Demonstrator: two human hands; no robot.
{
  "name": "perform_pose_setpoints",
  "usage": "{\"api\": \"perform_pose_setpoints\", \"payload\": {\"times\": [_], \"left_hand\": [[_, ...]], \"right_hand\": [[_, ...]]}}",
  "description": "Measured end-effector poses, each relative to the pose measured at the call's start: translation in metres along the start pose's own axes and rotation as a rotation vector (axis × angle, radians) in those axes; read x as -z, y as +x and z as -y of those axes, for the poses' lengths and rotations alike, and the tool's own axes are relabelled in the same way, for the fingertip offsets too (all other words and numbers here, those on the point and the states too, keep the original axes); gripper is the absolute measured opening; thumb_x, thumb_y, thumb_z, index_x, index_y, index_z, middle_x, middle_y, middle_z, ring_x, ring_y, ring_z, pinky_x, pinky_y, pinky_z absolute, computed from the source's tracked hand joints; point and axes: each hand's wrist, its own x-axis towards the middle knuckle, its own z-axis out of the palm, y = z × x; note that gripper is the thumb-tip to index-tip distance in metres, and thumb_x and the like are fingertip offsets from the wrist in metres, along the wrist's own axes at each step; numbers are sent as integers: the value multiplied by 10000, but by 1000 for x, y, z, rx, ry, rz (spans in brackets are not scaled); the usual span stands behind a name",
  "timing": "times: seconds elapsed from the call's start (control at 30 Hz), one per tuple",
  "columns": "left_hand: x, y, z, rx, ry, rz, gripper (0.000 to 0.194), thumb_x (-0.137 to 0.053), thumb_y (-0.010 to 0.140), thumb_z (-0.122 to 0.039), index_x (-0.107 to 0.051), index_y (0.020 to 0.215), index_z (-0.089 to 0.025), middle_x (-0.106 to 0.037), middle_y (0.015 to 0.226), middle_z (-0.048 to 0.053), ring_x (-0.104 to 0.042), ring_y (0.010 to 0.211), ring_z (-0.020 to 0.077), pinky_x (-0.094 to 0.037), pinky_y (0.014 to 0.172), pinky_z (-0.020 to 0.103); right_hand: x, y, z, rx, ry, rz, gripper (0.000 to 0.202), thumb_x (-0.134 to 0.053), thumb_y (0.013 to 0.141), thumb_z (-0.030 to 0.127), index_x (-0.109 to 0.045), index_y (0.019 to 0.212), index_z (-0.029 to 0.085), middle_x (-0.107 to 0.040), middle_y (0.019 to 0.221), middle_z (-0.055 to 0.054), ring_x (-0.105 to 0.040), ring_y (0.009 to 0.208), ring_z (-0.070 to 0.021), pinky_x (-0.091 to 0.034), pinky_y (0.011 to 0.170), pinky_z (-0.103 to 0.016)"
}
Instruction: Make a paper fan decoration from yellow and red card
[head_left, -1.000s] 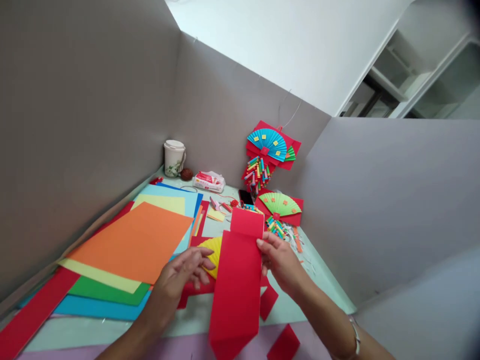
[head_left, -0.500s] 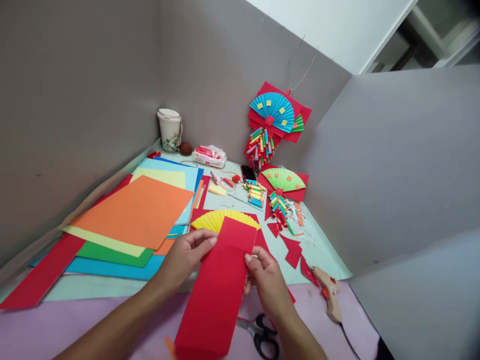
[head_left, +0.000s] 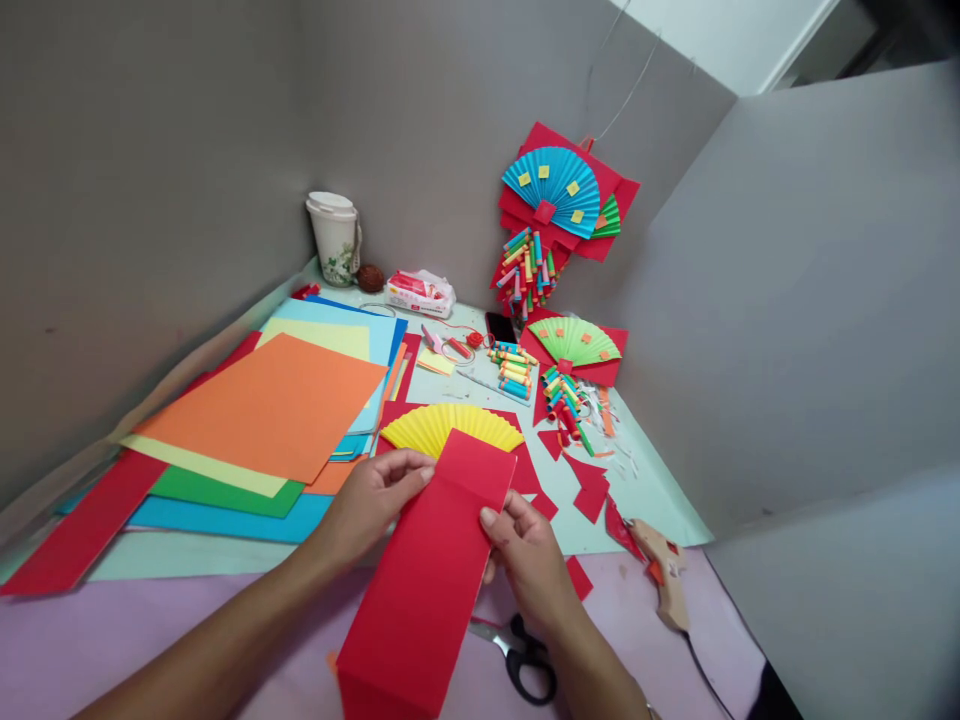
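Note:
A long strip of red paper (head_left: pixel 431 570), creased across near its top and near its bottom, is held between my two hands. My left hand (head_left: pixel 386 495) pinches its upper left edge. On the opposite edge, a little lower, my right hand (head_left: pixel 525 550) grips with the thumb on top and fingers underneath. Just beyond the strip lies a pleated yellow paper fan (head_left: pixel 450 425) on red paper. Black-handled scissors (head_left: pixel 517 655) rest beneath my right forearm, partly covered by the strip.
Coloured sheets (head_left: pixel 277 400) are stacked at left. A glue gun (head_left: pixel 664 575) with a cord lies at right, near red scraps (head_left: pixel 589 485). Small paper rolls (head_left: pixel 514 370) and a green fan (head_left: pixel 576 342) sit farther back. A lidded cup (head_left: pixel 332 240) stands in the corner; a blue-fan ornament (head_left: pixel 555 190) hangs.
The camera view has shifted a little, showing more of the wall corner at right. Both hands keep hold of the red paper, whose lower end has swung slightly left.

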Motion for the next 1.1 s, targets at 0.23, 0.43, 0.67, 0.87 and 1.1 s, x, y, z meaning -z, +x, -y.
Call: {"api": "perform_pose_setpoints", "payload": {"times": [0.23, 0.43, 0.67, 0.87, 1.1], "left_hand": [[-1, -4, -5, 50, -30, 21, 297, -716, 776, -438, -686, 930, -185, -691, 821, 20, -594, 708, 165, -455, 610, 254], [-4, -11, -13, 138, -172, 88, 341, -717, 771, -485, -662, 952, -201, -719, 840, 26, -646, 704, 180, -491, 616, 269], [-4, -13, -16, 231, -199, 214, 325, -731, 757, -442, -709, 962, -191, -763, 851, 65, -705, 742, 247, -524, 666, 325], [-3, -10, -18, 234, -247, 253, 319, -732, 741, -489, -742, 854, -190, -772, 842, 69, -702, 725, 236, -508, 654, 315], [3, -2, -16, 132, -77, 235, 327, -744, 716, -465, -760, 879, -182, -754, 864, 78, -625, 677, 197, -470, 568, 275]], "right_hand": [[1, 1, -7, -17, 8, -24, 334, -647, 869, 475, -628, 977, 160, -621, 537, 30, -522, 403, -87, -374, 421, -172], [5, 5, -9, -8, 23, -128, 350, -657, 845, 506, -622, 923, 167, -586, 509, 45, -484, 387, -92, -388, 425, -197], [11, 6, -4, 33, 87, -243, 330, -656, 862, 465, -629, 1010, 172, -599, 537, 49, -492, 404, -97, -419, 453, -215], [20, 13, 4, 104, 255, -394, 315, -720, 812, 414, -636, 1020, 194, -680, 723, 31, -516, 443, -72, -431, 435, -186], [28, 18, 12, 217, 312, -573, 328, -785, 734, 369, -621, 981, 228, -671, 827, 47, -561, 551, -74, -504, 480, -165]]}}
